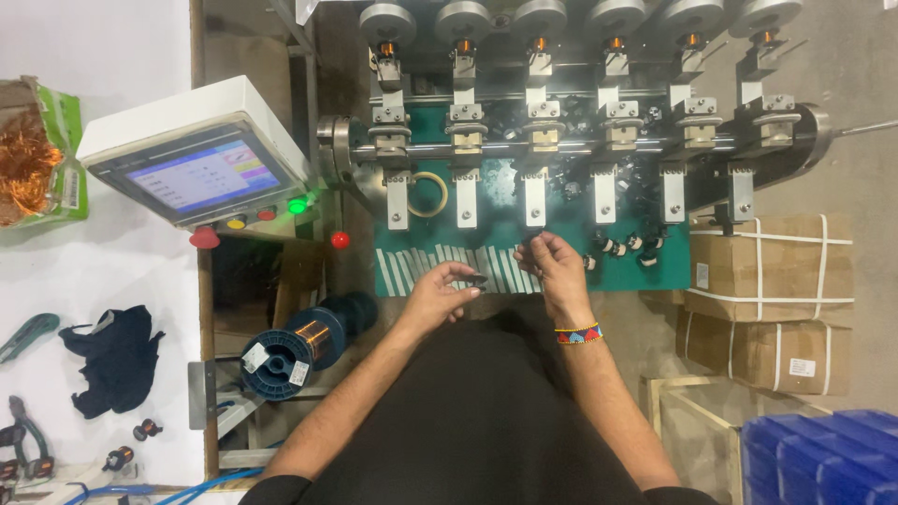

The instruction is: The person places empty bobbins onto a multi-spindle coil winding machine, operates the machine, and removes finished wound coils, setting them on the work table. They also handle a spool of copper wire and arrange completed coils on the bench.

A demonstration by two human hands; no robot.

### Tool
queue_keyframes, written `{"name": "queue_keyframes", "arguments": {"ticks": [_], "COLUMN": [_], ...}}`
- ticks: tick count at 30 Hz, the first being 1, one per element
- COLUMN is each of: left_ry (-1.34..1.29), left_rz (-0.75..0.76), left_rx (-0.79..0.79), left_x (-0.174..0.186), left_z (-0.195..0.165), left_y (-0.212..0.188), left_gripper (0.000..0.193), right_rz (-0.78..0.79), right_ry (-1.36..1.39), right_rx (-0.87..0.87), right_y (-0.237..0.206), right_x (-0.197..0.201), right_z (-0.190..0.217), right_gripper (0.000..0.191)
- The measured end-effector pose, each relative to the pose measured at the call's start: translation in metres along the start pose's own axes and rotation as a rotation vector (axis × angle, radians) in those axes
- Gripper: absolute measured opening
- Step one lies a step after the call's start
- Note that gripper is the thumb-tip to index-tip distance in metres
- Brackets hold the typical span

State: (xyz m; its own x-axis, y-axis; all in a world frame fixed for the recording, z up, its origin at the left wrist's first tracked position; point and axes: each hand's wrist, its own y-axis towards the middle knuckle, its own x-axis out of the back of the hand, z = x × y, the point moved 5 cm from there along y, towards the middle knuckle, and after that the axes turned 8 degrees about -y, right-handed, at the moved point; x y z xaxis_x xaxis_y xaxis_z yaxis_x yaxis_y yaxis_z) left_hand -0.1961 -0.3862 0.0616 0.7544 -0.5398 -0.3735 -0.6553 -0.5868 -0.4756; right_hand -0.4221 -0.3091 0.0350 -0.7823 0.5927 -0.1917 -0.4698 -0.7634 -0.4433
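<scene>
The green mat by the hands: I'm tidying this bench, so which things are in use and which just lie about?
In use:
left hand pinching a small dark part
right hand
pale strips on the green mat

Lying about:
tape ring
wire spool
strapped boxes
black cloth

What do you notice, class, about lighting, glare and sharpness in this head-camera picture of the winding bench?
Head view: even overhead light, only soft shadows under the left hand and right hand; the white table at the left is nearly blown out; the tilted touchscreen reads clearly, with little glare; the winding machine is sharp, while the fingers look slightly soft; straight edges bow a little toward the corners.
</scene>
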Motion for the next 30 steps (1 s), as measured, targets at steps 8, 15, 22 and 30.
{"name": "queue_keyframes", "arguments": {"ticks": [8, 15, 22, 30], "left_ry": [-0.001, -0.002, -0.708, -0.636], "left_rz": [0.020, 0.100, -0.349, -0.075], "left_rx": [-0.032, -0.261, 0.161, 0.218], "left_x": [-0.003, -0.011, 0.053, 0.067], "left_z": [-0.004, -0.022, 0.049, 0.079], "left_y": [0.006, 0.012, 0.012, -0.014], "left_gripper": [0.035, 0.032, 0.025, 0.043], "right_rz": [-0.035, 0.376, 0.163, 0.019], "right_ry": [-0.068, -0.182, -0.153, -0.068], "right_rx": [-0.055, -0.073, 0.014, 0.063], "right_y": [-0.012, -0.038, -0.013, -0.004], "right_x": [-0.013, -0.054, -0.072, -0.098], "right_z": [0.011, -0.014, -0.024, -0.029], "right_gripper": [0.042, 0.037, 0.027, 0.027]}}
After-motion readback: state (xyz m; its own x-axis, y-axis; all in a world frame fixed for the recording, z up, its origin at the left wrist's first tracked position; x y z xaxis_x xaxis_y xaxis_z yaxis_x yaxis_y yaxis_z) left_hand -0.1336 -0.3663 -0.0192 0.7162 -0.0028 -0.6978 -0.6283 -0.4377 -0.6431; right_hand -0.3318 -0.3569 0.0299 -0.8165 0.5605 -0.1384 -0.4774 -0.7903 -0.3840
